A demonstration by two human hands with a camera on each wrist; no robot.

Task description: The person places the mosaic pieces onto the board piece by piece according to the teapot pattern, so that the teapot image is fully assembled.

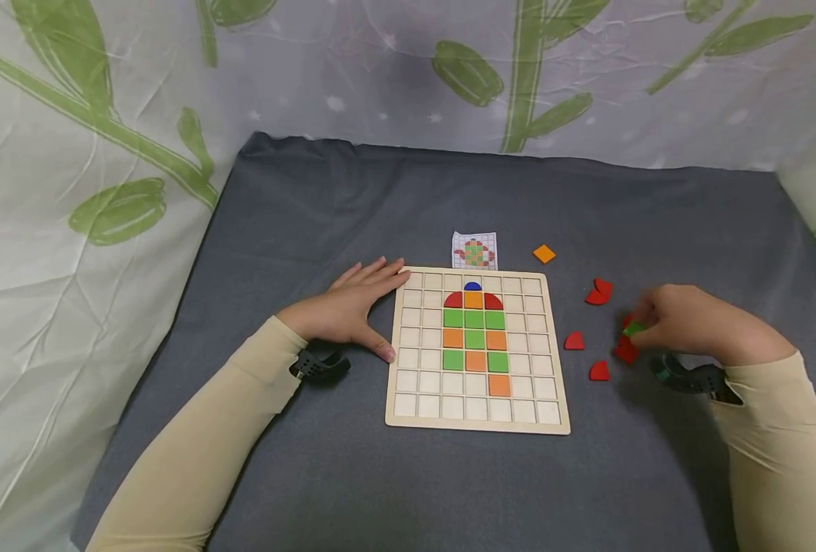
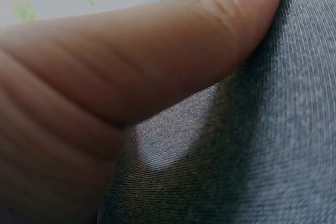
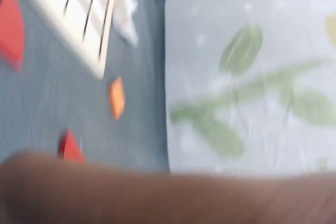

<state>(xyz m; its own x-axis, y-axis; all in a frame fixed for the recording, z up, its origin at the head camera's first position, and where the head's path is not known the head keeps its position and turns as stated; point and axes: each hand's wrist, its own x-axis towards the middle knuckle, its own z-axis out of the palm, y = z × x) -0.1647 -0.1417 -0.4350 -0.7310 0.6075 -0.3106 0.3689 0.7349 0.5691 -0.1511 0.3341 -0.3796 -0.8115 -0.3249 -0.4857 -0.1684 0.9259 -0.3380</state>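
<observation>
My left hand (image 1: 344, 310) rests on the cloth with fingers spread. Its fingertips and thumb touch the left edge of the wooden grid board (image 1: 477, 426). Set in the board are green, orange, red and blue tiles, among them a green square (image 1: 473, 319) and a blue half-round tile (image 1: 473, 286). To the right of the board, my right hand (image 1: 698, 326) pinches a green tile (image 1: 633, 328) between thumb and fingers, above red pieces (image 1: 625, 351) partly hidden by the hand. The left wrist view shows mostly my thumb (image 2: 157, 56); the right wrist view is blurred.
A small printed pattern card (image 1: 475, 251) lies at the board's far edge. An orange square (image 1: 544, 254) lies beyond the board's far right corner. Several red quarter-round pieces, one of them a red piece (image 1: 574, 341), lie between board and right hand. Dark cloth (image 1: 353, 475) covers the table.
</observation>
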